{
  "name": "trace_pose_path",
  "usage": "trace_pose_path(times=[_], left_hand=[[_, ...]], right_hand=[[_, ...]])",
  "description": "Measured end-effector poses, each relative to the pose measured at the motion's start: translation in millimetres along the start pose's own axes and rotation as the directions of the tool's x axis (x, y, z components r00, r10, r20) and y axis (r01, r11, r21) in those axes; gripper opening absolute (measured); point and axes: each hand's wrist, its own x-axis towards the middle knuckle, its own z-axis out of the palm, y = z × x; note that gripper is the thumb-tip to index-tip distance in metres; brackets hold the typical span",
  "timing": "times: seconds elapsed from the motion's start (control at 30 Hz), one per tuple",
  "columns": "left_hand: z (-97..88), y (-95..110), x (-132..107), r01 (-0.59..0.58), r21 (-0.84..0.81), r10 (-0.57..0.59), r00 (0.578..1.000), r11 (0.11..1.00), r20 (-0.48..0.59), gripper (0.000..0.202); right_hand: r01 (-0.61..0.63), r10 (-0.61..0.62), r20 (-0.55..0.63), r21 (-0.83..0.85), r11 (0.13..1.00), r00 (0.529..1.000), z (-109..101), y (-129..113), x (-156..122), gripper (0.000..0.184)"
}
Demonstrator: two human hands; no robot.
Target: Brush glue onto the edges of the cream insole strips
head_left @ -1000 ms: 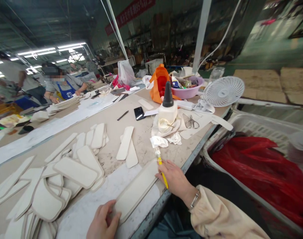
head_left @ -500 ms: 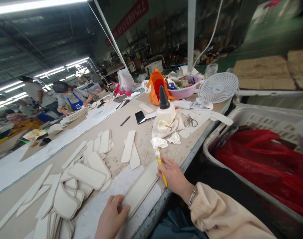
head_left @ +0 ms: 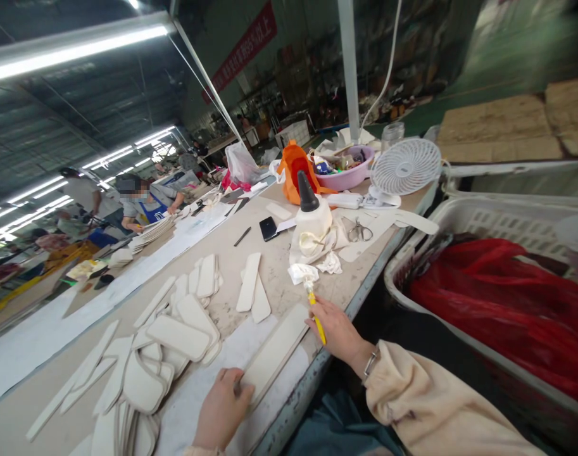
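Note:
A long off-white strip with rounded ends (head_left: 276,351) lies slantwise on white paper at the table edge. At its near end, my left hand (head_left: 225,402) has thumb and fingers closed on the strip. In my right hand (head_left: 339,329) is a yellow-handled brush (head_left: 318,320), its whitish bristles pointing away from me over the table, and the fingertips are beside the strip's far end. Crumpled white tissue (head_left: 302,273) sits just beyond the bristles. Left of the strip, many similar pieces (head_left: 179,339) lie in a loose heap, with two overlapping pieces (head_left: 254,288) apart from them.
Further back stand a white bottle with a black cone nozzle (head_left: 313,218), scissors (head_left: 359,232), a phone (head_left: 268,228), an orange bag (head_left: 293,168), a purple basin (head_left: 352,174) and a white fan (head_left: 406,166). A basket (head_left: 397,278) with red plastic adjoins the right edge. Another person (head_left: 149,202) works far left.
The brush has shifted slightly away from the strip's end toward the tissue, still in my right hand. My left hand stays on the strip. The whole view has tilted a little.

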Motion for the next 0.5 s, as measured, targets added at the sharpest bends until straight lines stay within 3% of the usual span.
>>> trace_pose_path(times=[0.23, 0.37, 0.43, 0.5], left_hand=[[-5.4, -0.7, 9.7, -0.003, -0.008, 0.003, 0.999, 1.000, 0.032, 0.012], [-5.5, 3.6, 6.4, -0.008, -0.033, 0.008, 1.000, 0.999, -0.009, 0.012], [-4.0, 7.2, 0.6, -0.003, -0.157, -0.004, 0.999, 0.988, -0.044, 0.012], [-2.2, 10.8, -7.2, 0.000, -0.418, -0.026, 0.998, 0.908, -0.057, 0.014]], right_hand=[[0.001, 0.001, -0.046, 0.030, 1.000, 0.999, -4.9, 0.3, -0.8, 0.006], [-0.014, 0.017, -0.061, 0.047, 0.999, 0.998, -9.1, -2.3, -1.1, 0.005], [-0.027, 0.032, -0.074, 0.069, 0.997, 0.997, -11.4, -3.8, -0.8, 0.005], [-0.041, 0.049, -0.083, 0.097, 0.994, 0.995, -13.3, -5.2, -0.2, 0.005]])
